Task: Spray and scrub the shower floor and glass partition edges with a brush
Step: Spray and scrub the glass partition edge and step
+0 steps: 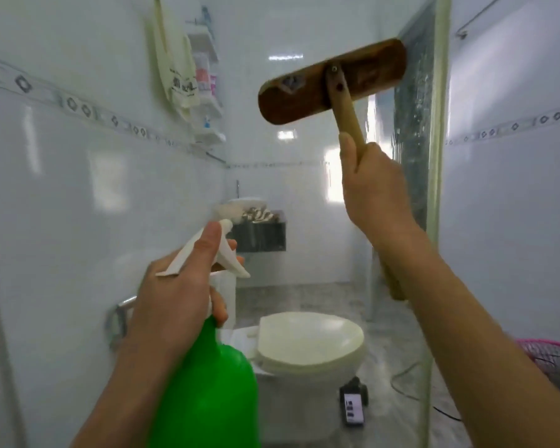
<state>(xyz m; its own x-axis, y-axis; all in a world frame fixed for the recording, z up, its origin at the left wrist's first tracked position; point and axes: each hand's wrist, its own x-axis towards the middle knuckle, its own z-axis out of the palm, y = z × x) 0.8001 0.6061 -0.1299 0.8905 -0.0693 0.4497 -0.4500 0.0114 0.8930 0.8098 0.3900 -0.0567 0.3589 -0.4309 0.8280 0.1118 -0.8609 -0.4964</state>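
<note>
My right hand [374, 189] grips the pale wooden handle of a scrub brush [332, 81], raised high. The brush's dark brown wooden head is tilted, and its right end lies against the glass partition edge [435, 130]. My left hand [178, 286] holds a green spray bottle [207, 383] by its neck, lower left, with the thumb along the top of the white trigger head pointing forward. The bristles face away and are hidden.
A white toilet [307, 344] with its lid down stands straight ahead. A phone [353, 404] lies on the grey floor beside it. Shelves with bottles [206, 79] and a hanging cloth [175, 66] are on the left wall. A pink fan [553, 354] sits at right.
</note>
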